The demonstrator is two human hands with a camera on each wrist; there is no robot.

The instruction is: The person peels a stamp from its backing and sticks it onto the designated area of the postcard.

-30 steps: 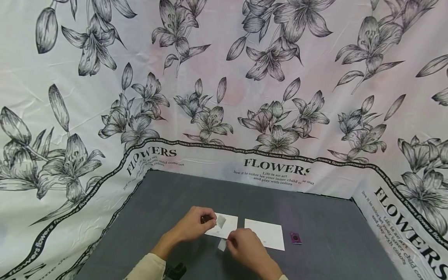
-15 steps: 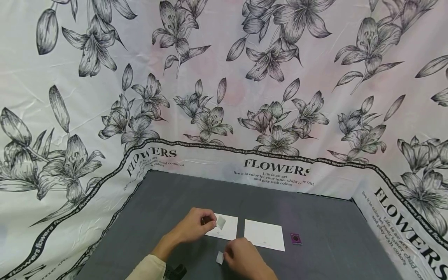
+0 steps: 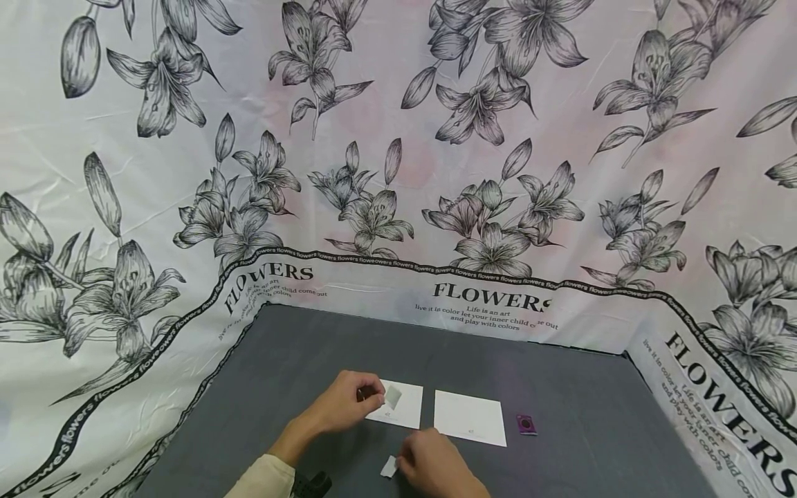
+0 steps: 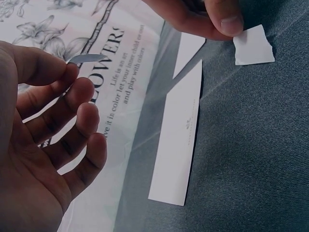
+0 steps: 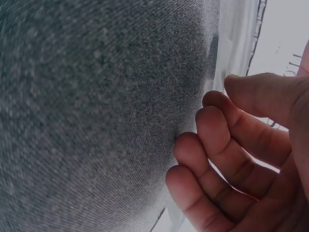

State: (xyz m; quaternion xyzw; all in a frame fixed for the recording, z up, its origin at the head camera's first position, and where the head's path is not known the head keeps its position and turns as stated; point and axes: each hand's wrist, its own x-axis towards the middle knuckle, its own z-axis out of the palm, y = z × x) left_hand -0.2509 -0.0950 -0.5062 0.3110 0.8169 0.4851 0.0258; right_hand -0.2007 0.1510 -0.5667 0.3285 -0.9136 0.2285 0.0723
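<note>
My left hand pinches a small, thin greyish piece of film between thumb and index finger. In the left wrist view the film is seen nearly edge-on, raised above the table, with the other fingers loosely curled below. My right hand is low over the table, nearer the front, pinching a corner of a small white paper piece with one ragged edge. A white card lies beyond the hands, and the film overlaps it in the head view. In the right wrist view, the right hand's thumb and index fingertip meet.
A second white card lies to the right of the first, with small print near its lower edge. Farther right is a small purple packet. The grey cloth-covered table ends at a white flower-printed curtain at the back and sides.
My right hand has drawn back toward the front and slightly left, carrying the white paper piece away from the left card. The left hand and its film have stayed nearly still.
</note>
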